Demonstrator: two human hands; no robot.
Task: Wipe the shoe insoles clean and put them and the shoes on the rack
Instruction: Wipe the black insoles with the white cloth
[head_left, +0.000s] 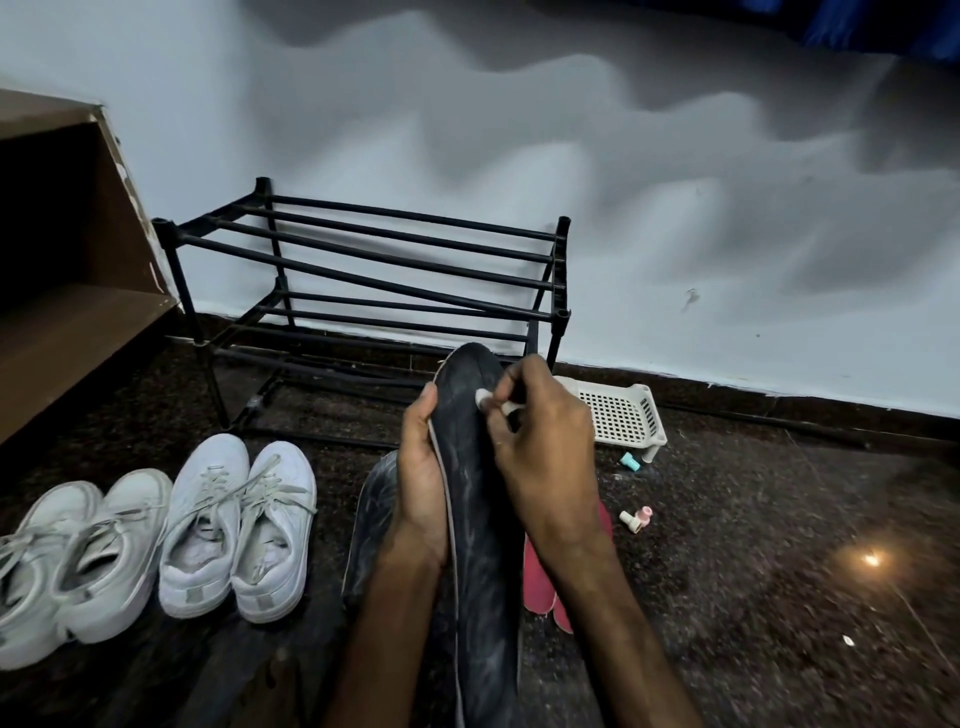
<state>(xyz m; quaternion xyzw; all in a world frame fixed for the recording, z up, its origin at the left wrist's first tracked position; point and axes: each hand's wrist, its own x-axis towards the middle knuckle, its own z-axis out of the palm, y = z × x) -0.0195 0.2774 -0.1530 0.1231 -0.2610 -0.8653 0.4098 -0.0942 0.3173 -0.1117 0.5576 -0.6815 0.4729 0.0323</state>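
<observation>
At the far left a brown shelf (62, 260) was cut off by the frame edge. Below it on the dark floor (753, 545) stood two pairs of white shoes, toes pointing roughly to 1 o'clock. The left pair (67, 561) ran partly out of the picture; the right pair (236, 525) showed whole. At 1 o'clock of them the black rack (363, 260) stood against the wall.

A second dark insole (371, 525) lay on the floor, largely hidden behind the left hand (421, 483). That hand's fingers curled round the left edge of the held insole (478, 519). The held insole ran lengthwise from 6 to 12 o'clock, its toe at 12 and its heel cut off by the bottom edge.

The right hand (545, 462) lay at 3 o'clock of the toe and pinched a small white piece (485, 397) against the surface. What that piece was could not be made out.

Red insoles (540, 577) showed partly beneath the right wrist. A white basket (623, 415) sat at 2 o'clock of that hand.
</observation>
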